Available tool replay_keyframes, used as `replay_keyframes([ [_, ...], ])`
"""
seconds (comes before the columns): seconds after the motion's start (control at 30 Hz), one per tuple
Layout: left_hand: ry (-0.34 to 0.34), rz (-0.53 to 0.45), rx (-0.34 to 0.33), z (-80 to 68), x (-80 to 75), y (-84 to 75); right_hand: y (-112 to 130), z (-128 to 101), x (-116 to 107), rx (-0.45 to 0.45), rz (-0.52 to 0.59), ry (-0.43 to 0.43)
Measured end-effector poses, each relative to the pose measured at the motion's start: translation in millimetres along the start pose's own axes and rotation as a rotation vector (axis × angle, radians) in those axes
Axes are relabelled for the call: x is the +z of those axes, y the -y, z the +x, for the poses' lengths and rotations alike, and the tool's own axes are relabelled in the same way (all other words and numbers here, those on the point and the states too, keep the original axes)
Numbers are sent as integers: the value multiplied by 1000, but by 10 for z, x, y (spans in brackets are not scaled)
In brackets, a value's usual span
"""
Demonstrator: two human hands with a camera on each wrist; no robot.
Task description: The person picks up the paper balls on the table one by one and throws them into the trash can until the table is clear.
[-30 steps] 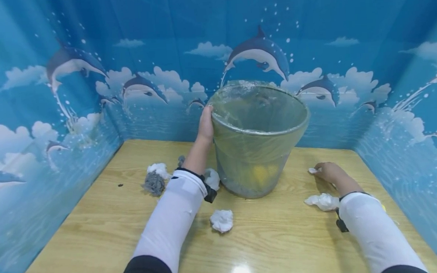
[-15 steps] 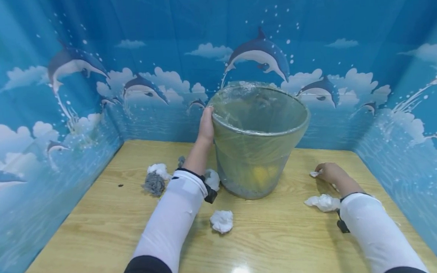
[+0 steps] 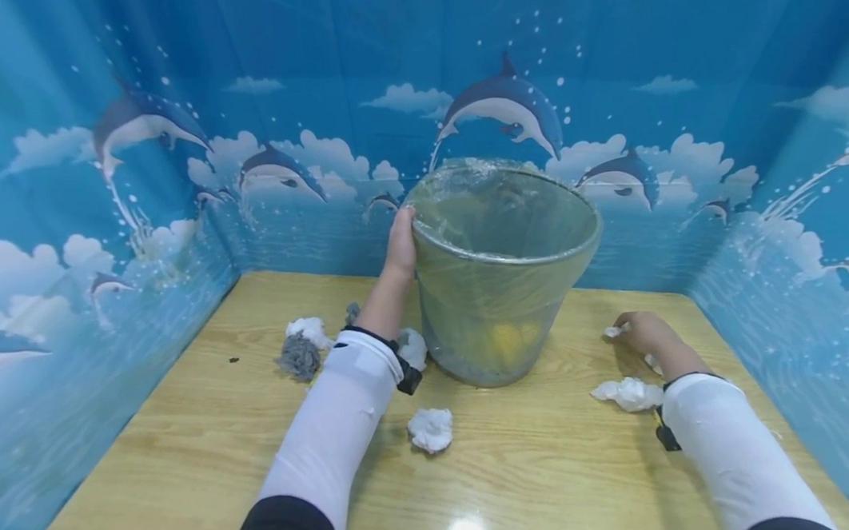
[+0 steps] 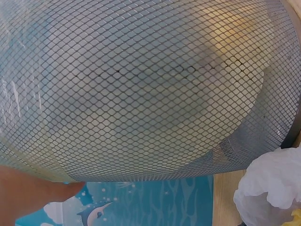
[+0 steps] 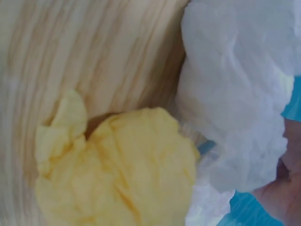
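Observation:
A mesh wastebasket point(image 3: 498, 293) lined with a clear plastic bag stands on the table, with something yellow point(image 3: 508, 339) showing through its lower wall. My left hand point(image 3: 400, 242) grips its rim on the left side; in the left wrist view that hand point(image 4: 37, 188) lies along the mesh point(image 4: 141, 84). Over at the right, my right hand point(image 3: 648, 337) pinches a crumpled white tissue point(image 3: 615, 330), its fingertips partly hidden. A bigger wad of white tissue point(image 3: 629, 393) lies just below it. The right wrist view has a yellow crumpled paper point(image 5: 127, 169) close to white tissue point(image 5: 230, 84).
One white tissue ball point(image 3: 431, 429) lies in front of the basket. To the left are a grey crumpled ball point(image 3: 299, 356) and a white one point(image 3: 311, 330), while another white wad point(image 3: 412, 349) sits between my left forearm and the basket. Dolphin-printed curtains point(image 3: 314, 79) enclose the table.
My right hand has shifted and lifted very slightly while holding the tissue, and more of a white piece shows beneath its wrist. The left hand and the wastebasket stay where they were.

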State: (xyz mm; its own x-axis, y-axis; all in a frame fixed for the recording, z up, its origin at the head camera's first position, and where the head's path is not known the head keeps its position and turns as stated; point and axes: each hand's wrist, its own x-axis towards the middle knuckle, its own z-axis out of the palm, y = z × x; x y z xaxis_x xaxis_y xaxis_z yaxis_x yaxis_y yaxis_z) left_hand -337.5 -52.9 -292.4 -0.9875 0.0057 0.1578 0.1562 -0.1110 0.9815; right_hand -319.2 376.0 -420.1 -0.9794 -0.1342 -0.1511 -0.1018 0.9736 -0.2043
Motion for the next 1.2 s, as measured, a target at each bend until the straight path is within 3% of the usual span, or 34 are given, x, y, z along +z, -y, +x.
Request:
replay_keyframes([
  [0.47,3,-9,-26,-2,17,-16,43,-16,-255,-102,8,-95],
  [0.73,4,8,-23,-4,-21,-10,163,29,-564,-92,-55,-135],
  [0.9,-5,-8,-16,26,-19,-12,318,26,-770,-62,-29,-127],
  [1.2,-3,17,-4,0,-3,6,568,-18,-1132,-49,18,-220],
])
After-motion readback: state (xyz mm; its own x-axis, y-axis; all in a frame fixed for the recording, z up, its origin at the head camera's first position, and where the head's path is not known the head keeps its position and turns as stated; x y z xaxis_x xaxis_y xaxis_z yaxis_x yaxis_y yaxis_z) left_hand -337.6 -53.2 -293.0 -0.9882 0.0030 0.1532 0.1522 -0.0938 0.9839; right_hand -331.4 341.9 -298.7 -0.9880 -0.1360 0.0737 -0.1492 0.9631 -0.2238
